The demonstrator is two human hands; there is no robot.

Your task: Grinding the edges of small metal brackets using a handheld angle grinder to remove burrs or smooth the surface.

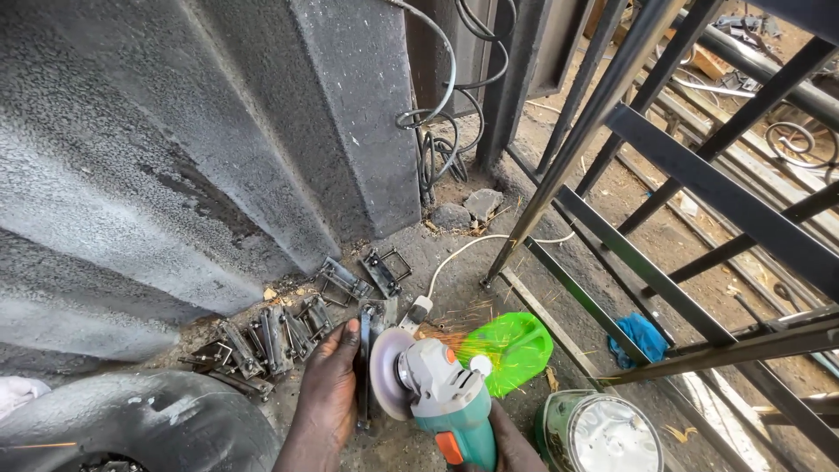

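On the near concrete floor, left hand [328,385] fingers [348,343] curled around a dark metal piece [365,363], held upright against the spinning disc [386,373]. Right hand [511,446] mostly hidden under the teal angle grinder [446,398]; grip there impossible to tell. Orange sparks [446,336] to the right, toward a green plastic scoop [511,350]. More metal brackets [271,336] left, along the grey wall [175,157]. Black steel gate frame [690,227] far right.

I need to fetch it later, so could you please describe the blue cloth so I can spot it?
Start at the black metal gate frame leaning on the right. Beneath its lower bars, on the dirt, lies the blue cloth, right of the bright green plastic piece. It is the only blue, crumpled thing there.
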